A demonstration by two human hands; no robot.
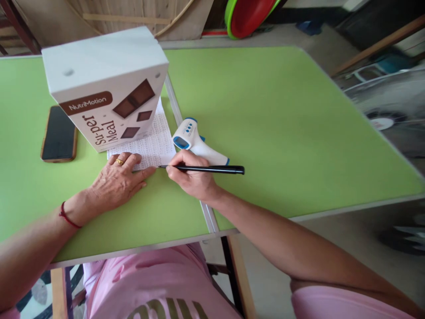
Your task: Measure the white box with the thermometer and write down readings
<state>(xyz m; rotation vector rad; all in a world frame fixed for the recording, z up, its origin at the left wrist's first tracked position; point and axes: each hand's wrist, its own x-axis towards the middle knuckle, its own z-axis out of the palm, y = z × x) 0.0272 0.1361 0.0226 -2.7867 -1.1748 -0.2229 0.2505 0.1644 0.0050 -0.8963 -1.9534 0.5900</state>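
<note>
My feed shows black on the pen (pixel 215 169) in the right hand (pixel 192 176), white with blue trim on the thermometer (pixel 195 141) beyond it. The paper (pixel 151 148) under the left hand (pixel 114 180) is white, rowed with dark script; the box (pixel 109 84) past it, white with brown print. That hand's ring (pixel 120 161) is gold, its bracelet (pixel 68 218) dark red, the phone (pixel 59 135) beyond it black edged brown. Beneath both, the tabletop (pixel 282 128) is light green.

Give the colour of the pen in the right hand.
The pen is black, best seen in the head view.
</note>
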